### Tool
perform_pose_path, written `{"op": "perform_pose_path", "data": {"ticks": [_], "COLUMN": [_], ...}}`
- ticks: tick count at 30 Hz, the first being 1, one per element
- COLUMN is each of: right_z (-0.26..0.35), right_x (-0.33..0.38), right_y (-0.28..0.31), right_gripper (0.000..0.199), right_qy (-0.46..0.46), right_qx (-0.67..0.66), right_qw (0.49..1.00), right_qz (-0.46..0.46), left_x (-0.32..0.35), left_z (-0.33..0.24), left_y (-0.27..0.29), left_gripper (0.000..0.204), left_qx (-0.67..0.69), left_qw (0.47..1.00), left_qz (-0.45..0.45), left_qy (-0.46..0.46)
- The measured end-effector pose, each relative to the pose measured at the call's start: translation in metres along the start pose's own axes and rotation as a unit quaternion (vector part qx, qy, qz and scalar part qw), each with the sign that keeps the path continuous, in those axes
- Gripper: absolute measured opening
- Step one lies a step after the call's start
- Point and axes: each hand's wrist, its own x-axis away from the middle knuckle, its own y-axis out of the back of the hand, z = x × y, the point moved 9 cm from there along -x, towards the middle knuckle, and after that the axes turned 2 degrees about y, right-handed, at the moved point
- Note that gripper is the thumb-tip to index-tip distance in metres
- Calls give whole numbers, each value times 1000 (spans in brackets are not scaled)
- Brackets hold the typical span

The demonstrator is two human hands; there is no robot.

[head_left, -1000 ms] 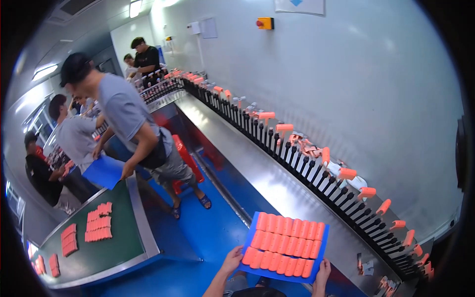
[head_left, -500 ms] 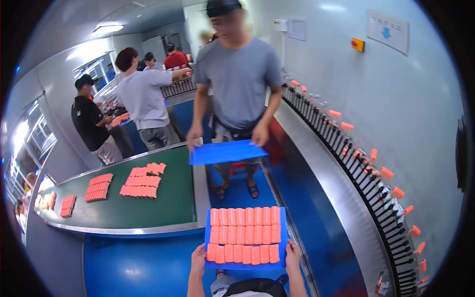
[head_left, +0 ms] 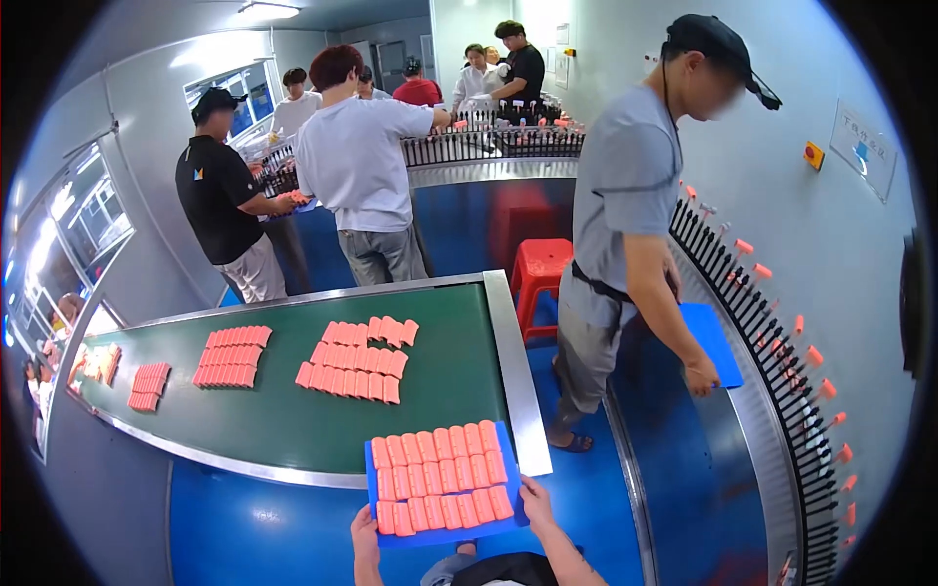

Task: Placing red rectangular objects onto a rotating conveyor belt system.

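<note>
Both my hands carry a flat blue board (head_left: pixel 479 531) level in front of me. On it lie three rows of salmon-orange curved plastic pieces (head_left: pixel 420 479), shaped like short half-tubes. My left hand (head_left: pixel 364 532) grips the board's near left edge, and my right hand (head_left: pixel 535 503) grips its right edge. The board's far part overlaps the near edge of a green conveyor belt (head_left: pixel 449 361) in view; I cannot tell whether it touches. Similar pieces (head_left: pixel 357 361) sit in rows on the belt, just beyond the board.
More piece groups (head_left: pixel 233 356) lie farther left on the belt. A metal end plate (head_left: pixel 518 391) closes its right end. At right, a co-worker (head_left: pixel 630 195) holds a blue board (head_left: pixel 711 344) beside a curved line of black holders (head_left: pixel 752 313). A red stool (head_left: pixel 542 278) stands beyond the belt.
My hands and the loaded board have shifted left, up to the belt's near edge. The co-worker has turned and moved right with the other blue board, toward the holder line. My view has shifted.
</note>
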Motion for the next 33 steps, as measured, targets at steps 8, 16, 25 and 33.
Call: {"op": "perform_pose_path", "data": {"ticks": [8, 16, 25, 33], "right_z": [27, 112, 173, 188], "right_x": [15, 22, 96, 176], "right_y": [-34, -70, -182, -203], "right_gripper": [33, 34, 35, 35], "right_qy": [-12, 55, 31, 4], "right_qx": [64, 107, 99, 97], "right_qw": [997, 993, 993, 993], "right_qz": [-41, -16, -46, -74], "left_x": [-21, -43, -57, -8], "left_z": [-24, -111, -228, -272], "left_y": [31, 19, 102, 133], "left_gripper": [46, 48, 45, 44], "left_qx": [33, 50, 32, 3], "left_qw": [997, 988, 987, 982], "left_qz": [4, 109, 110, 137], "left_qy": [67, 95, 110, 127]}}
